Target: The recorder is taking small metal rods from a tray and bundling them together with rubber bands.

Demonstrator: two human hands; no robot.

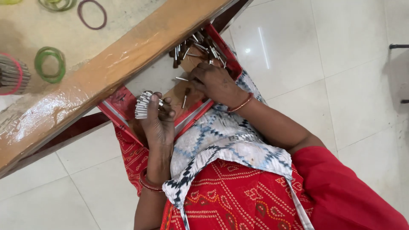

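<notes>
My left hand [158,123] grips a neat stack of small silver-tipped sticks [143,105], held side by side over a red-rimmed tray [115,111] on my lap. My right hand [215,81] rests on the tray's wooden bottom, fingers curled down among loose sticks; whether it pinches one I cannot tell. A heap of the same small sticks [200,47] lies at the tray's far end, and two single ones [184,101] lie between my hands.
A wooden table edge [106,72] runs diagonally over the tray. On the tabletop lie green rubber bands [50,64], a dark red band [92,14] and a banded bundle of sticks [12,74]. White floor tiles surround my seat.
</notes>
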